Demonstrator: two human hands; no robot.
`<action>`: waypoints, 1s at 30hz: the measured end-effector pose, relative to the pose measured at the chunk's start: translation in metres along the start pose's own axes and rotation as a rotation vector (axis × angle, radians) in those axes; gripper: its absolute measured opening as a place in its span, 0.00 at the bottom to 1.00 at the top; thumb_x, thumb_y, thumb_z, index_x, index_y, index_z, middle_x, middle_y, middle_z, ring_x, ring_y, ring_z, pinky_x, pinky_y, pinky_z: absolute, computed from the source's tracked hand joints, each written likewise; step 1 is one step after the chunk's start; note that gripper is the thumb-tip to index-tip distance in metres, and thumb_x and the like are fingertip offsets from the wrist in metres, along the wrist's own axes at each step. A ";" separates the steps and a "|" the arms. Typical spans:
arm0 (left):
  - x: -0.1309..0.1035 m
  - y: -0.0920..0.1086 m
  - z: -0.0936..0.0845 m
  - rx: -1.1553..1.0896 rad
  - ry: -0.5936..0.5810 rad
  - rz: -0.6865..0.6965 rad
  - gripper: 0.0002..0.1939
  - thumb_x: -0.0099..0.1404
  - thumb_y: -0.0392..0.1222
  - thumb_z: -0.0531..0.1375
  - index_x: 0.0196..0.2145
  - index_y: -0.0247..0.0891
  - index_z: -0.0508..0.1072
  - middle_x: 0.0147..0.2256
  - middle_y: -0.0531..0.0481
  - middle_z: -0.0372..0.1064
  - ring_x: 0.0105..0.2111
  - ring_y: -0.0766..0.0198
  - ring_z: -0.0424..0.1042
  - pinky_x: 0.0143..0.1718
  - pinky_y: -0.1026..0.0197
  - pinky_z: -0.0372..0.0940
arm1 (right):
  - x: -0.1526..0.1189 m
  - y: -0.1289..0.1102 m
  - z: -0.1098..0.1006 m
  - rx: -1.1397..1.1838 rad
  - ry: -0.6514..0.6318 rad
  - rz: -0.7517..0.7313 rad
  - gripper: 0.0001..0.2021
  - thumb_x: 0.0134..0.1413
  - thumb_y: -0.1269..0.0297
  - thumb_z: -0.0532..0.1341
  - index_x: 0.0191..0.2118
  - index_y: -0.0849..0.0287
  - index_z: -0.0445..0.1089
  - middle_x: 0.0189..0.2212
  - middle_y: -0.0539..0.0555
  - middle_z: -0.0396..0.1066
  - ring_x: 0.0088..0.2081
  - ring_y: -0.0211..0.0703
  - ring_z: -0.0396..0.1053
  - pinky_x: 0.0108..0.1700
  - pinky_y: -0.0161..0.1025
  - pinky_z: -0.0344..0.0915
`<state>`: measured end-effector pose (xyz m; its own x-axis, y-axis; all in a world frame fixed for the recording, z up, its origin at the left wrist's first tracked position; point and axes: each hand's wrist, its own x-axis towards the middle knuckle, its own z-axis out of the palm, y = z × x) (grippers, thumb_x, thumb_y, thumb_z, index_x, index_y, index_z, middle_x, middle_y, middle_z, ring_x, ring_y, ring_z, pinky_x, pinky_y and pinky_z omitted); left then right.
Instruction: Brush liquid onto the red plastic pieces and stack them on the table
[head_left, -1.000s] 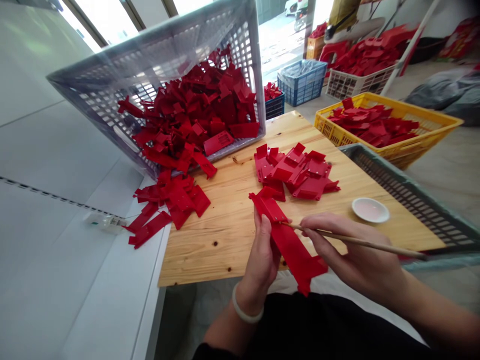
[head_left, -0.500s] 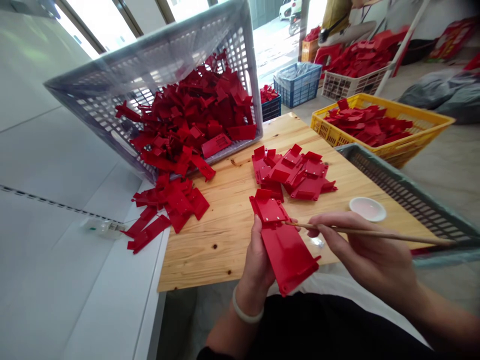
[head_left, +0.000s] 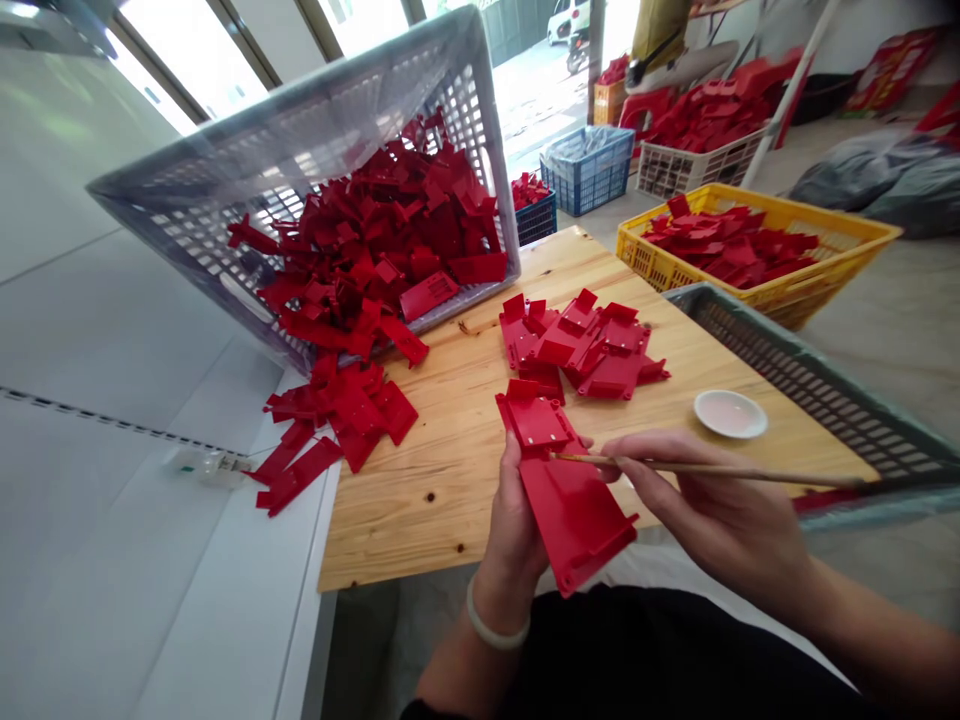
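My left hand (head_left: 517,520) grips a long red plastic part (head_left: 574,505) by its left edge, tilted above the front of the wooden table. Pinched in my right hand (head_left: 724,510) is a thin wooden paintbrush (head_left: 697,468), its handle pointing right. The brush tip meets the red part just below a raised section with small pale dots. Right behind lies a group of similar red parts (head_left: 581,345) on the table. A small white dish (head_left: 730,413) stands beyond my right hand.
A plastic-lined crate (head_left: 491,110) lies tipped at the back left, heaped with red parts; more red parts (head_left: 352,410) spill before it. A yellow basket (head_left: 832,275) and a grey-green crate (head_left: 795,370) flank the table's right edge. A person (head_left: 660,40) is in the background.
My right hand has drawn the brush leftward, so its tip has shifted left along the red part. My left hand keeps its hold. The whole view has shifted slightly.
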<state>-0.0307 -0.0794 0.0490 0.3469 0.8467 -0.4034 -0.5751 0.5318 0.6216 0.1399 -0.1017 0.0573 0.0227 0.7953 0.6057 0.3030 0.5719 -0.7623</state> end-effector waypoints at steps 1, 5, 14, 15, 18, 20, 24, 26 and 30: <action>0.000 0.001 0.001 0.002 0.011 0.010 0.37 0.69 0.72 0.59 0.44 0.30 0.84 0.40 0.36 0.84 0.47 0.43 0.82 0.53 0.51 0.72 | 0.000 0.000 0.000 -0.004 0.011 0.008 0.09 0.71 0.71 0.63 0.51 0.51 0.75 0.40 0.48 0.81 0.40 0.37 0.81 0.47 0.32 0.76; -0.001 0.003 0.006 -0.011 0.023 0.027 0.34 0.65 0.71 0.64 0.40 0.32 0.84 0.40 0.37 0.84 0.50 0.42 0.81 0.55 0.52 0.72 | 0.003 0.001 0.001 -0.025 0.047 -0.001 0.08 0.70 0.71 0.64 0.50 0.51 0.75 0.39 0.48 0.81 0.39 0.37 0.81 0.46 0.31 0.76; -0.003 0.005 0.008 -0.007 0.120 0.006 0.32 0.62 0.70 0.67 0.36 0.33 0.83 0.34 0.42 0.82 0.38 0.51 0.81 0.45 0.57 0.73 | 0.005 0.002 0.001 -0.013 0.039 0.027 0.07 0.70 0.71 0.63 0.48 0.51 0.75 0.38 0.48 0.81 0.38 0.38 0.81 0.44 0.31 0.77; -0.003 0.006 0.009 -0.003 0.144 0.008 0.31 0.62 0.70 0.67 0.36 0.34 0.83 0.32 0.44 0.81 0.35 0.53 0.79 0.43 0.58 0.73 | 0.006 0.002 0.001 -0.013 0.042 0.025 0.07 0.70 0.71 0.63 0.48 0.52 0.75 0.37 0.48 0.81 0.37 0.38 0.81 0.44 0.32 0.77; -0.001 0.006 0.008 -0.004 0.178 0.010 0.29 0.64 0.67 0.67 0.37 0.34 0.83 0.25 0.49 0.77 0.26 0.60 0.74 0.35 0.61 0.70 | 0.007 0.002 0.001 -0.003 0.047 0.018 0.07 0.69 0.71 0.64 0.47 0.52 0.76 0.36 0.48 0.81 0.36 0.39 0.81 0.43 0.33 0.77; 0.001 0.005 0.006 -0.010 0.202 0.003 0.29 0.66 0.66 0.66 0.36 0.33 0.82 0.24 0.49 0.75 0.24 0.61 0.72 0.32 0.62 0.68 | 0.008 0.002 0.001 0.016 0.050 0.026 0.07 0.68 0.71 0.64 0.47 0.52 0.76 0.35 0.48 0.81 0.35 0.39 0.81 0.41 0.33 0.78; 0.006 0.001 0.001 0.038 0.267 0.029 0.29 0.67 0.67 0.64 0.37 0.34 0.82 0.27 0.47 0.78 0.23 0.63 0.72 0.28 0.63 0.67 | 0.007 0.006 0.002 0.058 0.045 0.077 0.05 0.70 0.69 0.63 0.46 0.53 0.76 0.33 0.50 0.81 0.33 0.42 0.81 0.38 0.36 0.79; 0.010 0.002 0.000 0.093 0.230 0.075 0.30 0.68 0.67 0.63 0.41 0.34 0.83 0.31 0.45 0.80 0.27 0.60 0.76 0.31 0.62 0.69 | 0.006 0.011 -0.001 0.087 0.038 0.099 0.05 0.71 0.67 0.63 0.46 0.53 0.76 0.33 0.50 0.81 0.33 0.43 0.81 0.37 0.37 0.79; 0.045 0.022 -0.001 0.227 0.144 0.090 0.33 0.70 0.66 0.60 0.46 0.27 0.82 0.38 0.36 0.82 0.32 0.54 0.80 0.37 0.57 0.73 | 0.004 0.024 -0.016 0.076 0.143 0.117 0.05 0.71 0.65 0.64 0.45 0.51 0.78 0.32 0.51 0.81 0.34 0.45 0.81 0.37 0.37 0.79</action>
<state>-0.0281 -0.0292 0.0440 0.1833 0.8884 -0.4210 -0.4125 0.4582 0.7874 0.1626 -0.0881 0.0450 0.1899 0.8237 0.5342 0.2174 0.4953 -0.8411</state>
